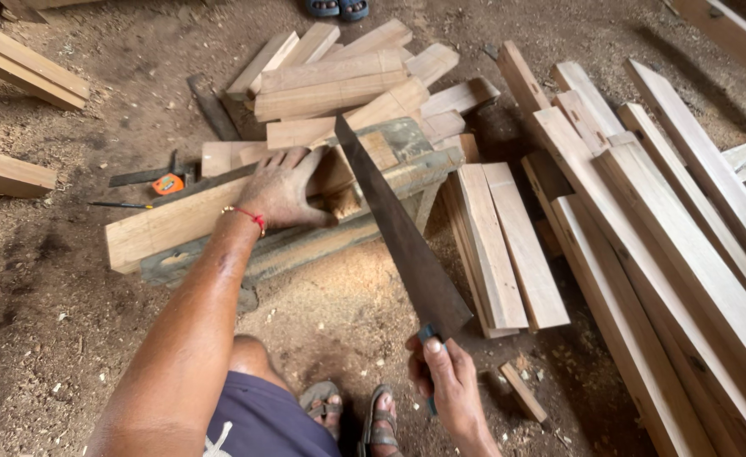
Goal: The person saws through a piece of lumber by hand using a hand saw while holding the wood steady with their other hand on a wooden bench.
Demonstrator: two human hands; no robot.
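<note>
Left hand (281,190) flat on plank (170,222), right grip (447,372) closed round handsaw (398,237), blade seemingly in cut

Sawdust-strewn dirt floor (68,279) bears a low sawhorse (305,241), loose boards (508,245), an orange tape measure (168,184)

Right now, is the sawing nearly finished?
Partly. Cut short blocks already lie heaped behind the sawhorse. The left hand presses a plank while the right hand holds the saw on it. Long boards at the right look uncut.
</note>
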